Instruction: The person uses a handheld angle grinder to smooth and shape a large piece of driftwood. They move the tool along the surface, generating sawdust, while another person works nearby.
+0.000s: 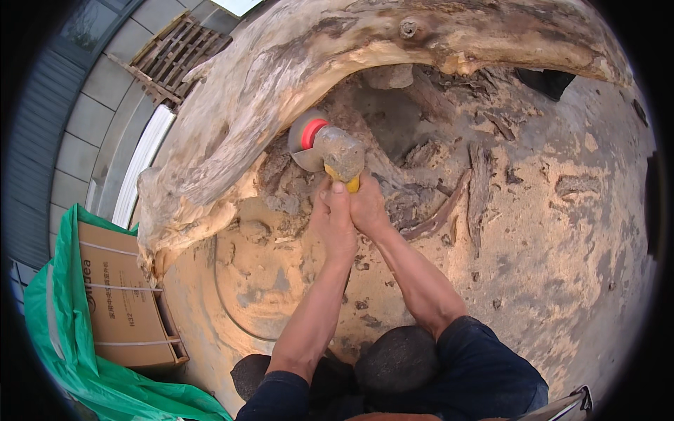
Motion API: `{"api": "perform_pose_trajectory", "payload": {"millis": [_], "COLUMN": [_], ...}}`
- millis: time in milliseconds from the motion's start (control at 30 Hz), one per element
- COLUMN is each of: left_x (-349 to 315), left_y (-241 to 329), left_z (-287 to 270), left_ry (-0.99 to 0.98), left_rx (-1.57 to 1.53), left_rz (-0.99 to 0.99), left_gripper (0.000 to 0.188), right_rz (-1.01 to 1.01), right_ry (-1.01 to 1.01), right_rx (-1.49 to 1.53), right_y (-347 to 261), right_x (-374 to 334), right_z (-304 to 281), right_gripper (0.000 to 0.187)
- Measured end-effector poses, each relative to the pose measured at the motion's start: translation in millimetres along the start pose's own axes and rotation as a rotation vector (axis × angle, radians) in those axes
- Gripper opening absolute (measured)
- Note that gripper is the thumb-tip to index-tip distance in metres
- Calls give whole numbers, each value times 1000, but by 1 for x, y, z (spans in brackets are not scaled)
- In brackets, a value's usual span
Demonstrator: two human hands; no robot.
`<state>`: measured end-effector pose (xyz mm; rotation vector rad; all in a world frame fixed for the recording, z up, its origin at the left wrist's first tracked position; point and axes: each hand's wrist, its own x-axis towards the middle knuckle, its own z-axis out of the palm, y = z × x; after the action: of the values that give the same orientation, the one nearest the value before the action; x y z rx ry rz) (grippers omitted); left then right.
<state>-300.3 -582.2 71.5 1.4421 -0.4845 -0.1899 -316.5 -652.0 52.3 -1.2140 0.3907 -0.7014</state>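
An angle grinder (340, 151) with a dusty metal head and a yellow body is gripped in both my hands. My left hand (333, 221) is closed on its body, thumb along the top. Pressed close beside it, my right hand (368, 205) wraps the same body. The round disc (298, 138) has a red centre and sits at the inner edge of a large curved, bark-stripped log (242, 95). Whether the disc touches the wood, I cannot tell. My fingers hide most of the grinder's handle.
Bark strips (479, 189) and wood chips litter the sawdust-covered floor (547, 274). At left stands a cardboard box (126, 298) under a green tarp (60, 326). A wooden pallet (175, 56) lies behind the log. A thin curved line (217, 288) marks the floor near my left forearm.
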Motion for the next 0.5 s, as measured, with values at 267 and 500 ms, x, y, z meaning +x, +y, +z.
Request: {"api": "perform_pose_trajectory", "payload": {"millis": [267, 500], "left_x": [12, -15], "left_y": [-2, -21], "left_z": [6, -13], "left_ry": [75, 143], "left_rx": [-12, -144], "left_rz": [38, -4], "left_gripper": [62, 57], "right_rz": [4, 79], "right_ry": [-54, -189], "right_rx": [32, -103], "right_y": [-19, 9], "right_x": [11, -2], "right_z": [-2, 0], "right_gripper": [41, 37]}}
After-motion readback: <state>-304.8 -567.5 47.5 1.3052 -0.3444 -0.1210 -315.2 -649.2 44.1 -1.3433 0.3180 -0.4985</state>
